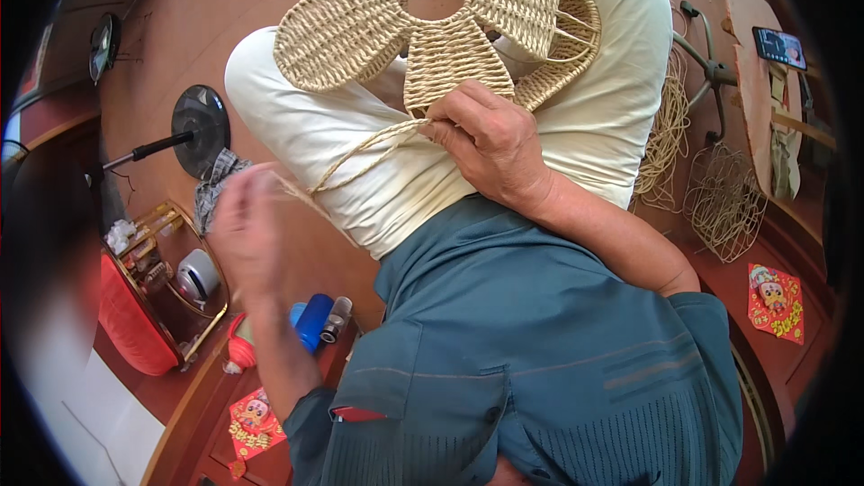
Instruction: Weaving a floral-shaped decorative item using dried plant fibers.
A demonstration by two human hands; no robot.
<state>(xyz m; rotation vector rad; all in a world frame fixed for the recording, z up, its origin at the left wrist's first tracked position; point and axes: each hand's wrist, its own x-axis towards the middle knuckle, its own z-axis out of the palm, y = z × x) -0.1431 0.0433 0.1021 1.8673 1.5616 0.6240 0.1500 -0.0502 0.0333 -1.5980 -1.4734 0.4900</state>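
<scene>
A woven straw piece shaped like a flower (pixel 337 36) lies over my lap, with several petals around a ring-shaped centre. My right hand (pixel 490 139) is closed at the tip of its lower petal, pinching a twisted straw cord (pixel 373 141) against the edge. From there the cord loops left across my thigh. Out to the left, my left hand (pixel 247 229) is raised and blurred by motion, its fingers drawn together where a strand of the cord reaches them. Behind the right-hand petal sits a woven straw wall (pixel 580 31), with loose cords spanning the gap.
Coils of straw cord (pixel 661 139) hang at the right beside a metal-legged stand (pixel 711 72). A phone (pixel 779 48) rests on a wooden board. On the left are a round black base with a pole (pixel 200 130), a gold-framed rack (pixel 184 261) and a blue cylinder (pixel 313 322).
</scene>
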